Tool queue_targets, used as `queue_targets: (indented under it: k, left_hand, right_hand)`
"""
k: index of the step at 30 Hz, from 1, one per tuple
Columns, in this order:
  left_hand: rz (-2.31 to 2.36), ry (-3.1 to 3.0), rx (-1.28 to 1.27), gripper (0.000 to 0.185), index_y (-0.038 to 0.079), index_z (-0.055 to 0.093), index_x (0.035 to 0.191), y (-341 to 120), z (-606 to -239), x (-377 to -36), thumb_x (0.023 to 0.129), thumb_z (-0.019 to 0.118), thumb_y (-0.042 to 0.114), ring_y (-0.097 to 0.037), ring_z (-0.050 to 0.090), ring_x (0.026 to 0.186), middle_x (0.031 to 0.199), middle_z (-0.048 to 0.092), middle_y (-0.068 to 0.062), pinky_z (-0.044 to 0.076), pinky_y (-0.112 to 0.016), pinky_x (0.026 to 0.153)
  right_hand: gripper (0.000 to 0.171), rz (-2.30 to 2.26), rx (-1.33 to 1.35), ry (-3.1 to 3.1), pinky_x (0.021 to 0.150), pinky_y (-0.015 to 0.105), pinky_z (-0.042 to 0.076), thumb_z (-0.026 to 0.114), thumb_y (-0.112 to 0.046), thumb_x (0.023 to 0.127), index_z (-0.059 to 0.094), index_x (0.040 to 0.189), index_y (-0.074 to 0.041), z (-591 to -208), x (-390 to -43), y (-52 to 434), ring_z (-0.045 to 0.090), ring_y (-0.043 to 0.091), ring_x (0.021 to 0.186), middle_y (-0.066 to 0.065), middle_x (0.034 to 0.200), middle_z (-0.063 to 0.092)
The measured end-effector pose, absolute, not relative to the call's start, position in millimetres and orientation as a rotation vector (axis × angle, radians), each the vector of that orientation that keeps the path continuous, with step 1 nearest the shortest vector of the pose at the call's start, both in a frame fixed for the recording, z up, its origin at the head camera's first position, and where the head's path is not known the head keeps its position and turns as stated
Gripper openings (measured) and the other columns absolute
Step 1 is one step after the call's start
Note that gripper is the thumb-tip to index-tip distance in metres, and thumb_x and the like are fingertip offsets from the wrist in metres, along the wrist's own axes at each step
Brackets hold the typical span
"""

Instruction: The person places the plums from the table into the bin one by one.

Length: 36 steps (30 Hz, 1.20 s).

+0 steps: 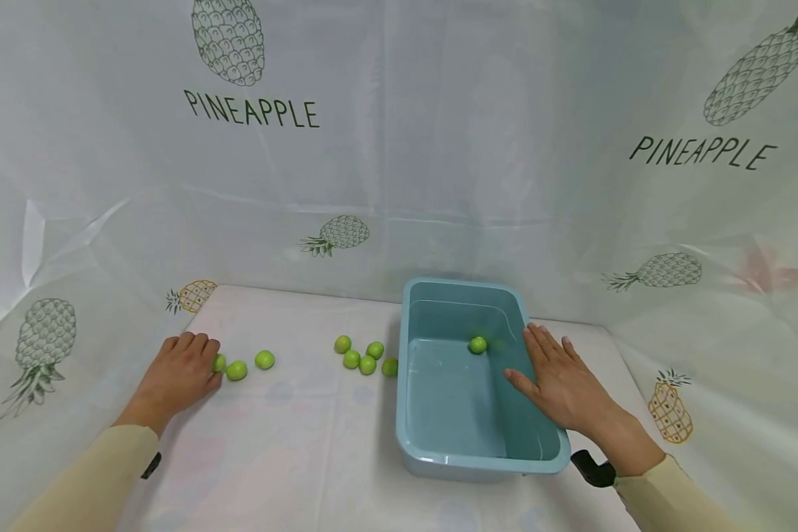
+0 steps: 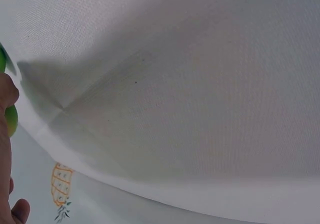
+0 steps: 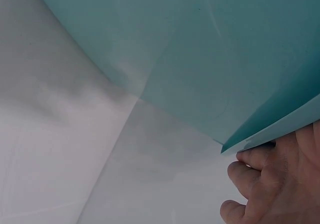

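My left hand [image 1: 181,373] is at the left of the table, its fingers and thumb bent around a small round green fruit [image 1: 219,363]. Its thumb [image 2: 7,90] crosses in front of green fruit in the left wrist view. Just right of that hand lie two more green fruits, one close by [image 1: 236,370] and one farther off [image 1: 264,360]. My right hand [image 1: 565,384] rests along the right rim of a blue plastic bin [image 1: 404,399], fingers straight, thumb over the inside. One green fruit [image 1: 478,345] sits in the bin near its far right side.
Several green fruits [image 1: 367,364] lie in a cluster left of the bin, the nearest one [image 1: 390,367] right at its wall. A white cloth [image 1: 292,443] covers the table. A pale curtain [image 1: 439,148] printed with pineapples hangs behind and along both sides.
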<state>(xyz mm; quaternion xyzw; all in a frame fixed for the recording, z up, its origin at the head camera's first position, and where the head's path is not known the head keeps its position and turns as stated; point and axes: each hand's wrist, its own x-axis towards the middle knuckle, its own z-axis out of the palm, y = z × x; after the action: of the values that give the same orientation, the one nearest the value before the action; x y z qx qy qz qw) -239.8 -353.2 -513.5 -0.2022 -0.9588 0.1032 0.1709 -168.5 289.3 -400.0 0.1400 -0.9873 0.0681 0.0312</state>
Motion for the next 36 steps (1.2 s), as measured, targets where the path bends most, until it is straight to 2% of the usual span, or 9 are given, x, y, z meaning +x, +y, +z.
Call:
queue_targets:
  k: [6,15,23,27,34,36]
  left_hand:
    - [0.275,-2.629,-0.567,0.050,-0.002,0.052,0.103,-353,-513,-243,0.080,0.083,0.028,-0.038,0.049,0.093,0.092,0.050,-0.016,0.045,-0.058,0.088]
    - [0.223,-2.492,-0.604,0.038,-0.002,0.049,0.102,-350,-511,-254,0.084,0.065,0.028,-0.039,0.049,0.090,0.090,0.049,-0.017,0.044,-0.056,0.083]
    - [0.166,-2.423,-0.602,0.037,-0.002,0.050,0.102,-335,-497,-263,0.086,0.065,0.027,-0.040,0.046,0.086,0.090,0.050,-0.017,0.042,-0.053,0.077]
    - [0.147,-2.419,-0.616,0.040,-0.001,0.049,0.103,-325,-488,-268,0.086,0.070,0.029,-0.038,0.045,0.086,0.090,0.050,-0.016,0.041,-0.051,0.076]
    - [0.052,-2.341,-0.680,0.038,-0.001,0.048,0.102,-299,-471,-275,0.087,0.064,0.030,-0.039,0.044,0.085,0.091,0.049,-0.017,0.039,-0.051,0.075]
    - [0.035,-2.326,-0.685,0.037,-0.001,0.049,0.101,-291,-467,-276,0.087,0.066,0.029,-0.040,0.045,0.085,0.091,0.049,-0.017,0.039,-0.051,0.075]
  right_hand:
    - [0.090,0.218,0.422,-3.048,0.123,0.072,0.018,0.050,-0.057,0.106,0.026,0.161,0.010,-400,-168,289,0.024,0.051,0.157,0.030,0.169,0.026]
    - [0.090,0.219,0.423,-3.049,0.123,0.072,0.018,0.050,-0.057,0.106,0.026,0.161,0.010,-400,-168,289,0.024,0.051,0.157,0.030,0.169,0.026]
    - [0.089,0.195,0.430,-3.049,0.123,0.072,0.019,0.050,-0.056,0.107,0.026,0.161,0.011,-400,-168,290,0.024,0.051,0.157,0.030,0.169,0.026]
    - [0.089,0.182,0.435,-3.047,0.123,0.071,0.019,0.049,-0.056,0.107,0.026,0.161,0.010,-400,-168,290,0.024,0.051,0.157,0.030,0.169,0.026]
    - [0.087,0.147,0.447,-3.038,0.124,0.069,0.021,0.050,-0.053,0.107,0.026,0.161,0.011,-399,-168,290,0.024,0.051,0.157,0.031,0.168,0.026]
    - [0.087,0.142,0.450,-3.039,0.124,0.069,0.021,0.050,-0.053,0.107,0.026,0.160,0.012,-399,-168,290,0.024,0.052,0.157,0.031,0.168,0.026]
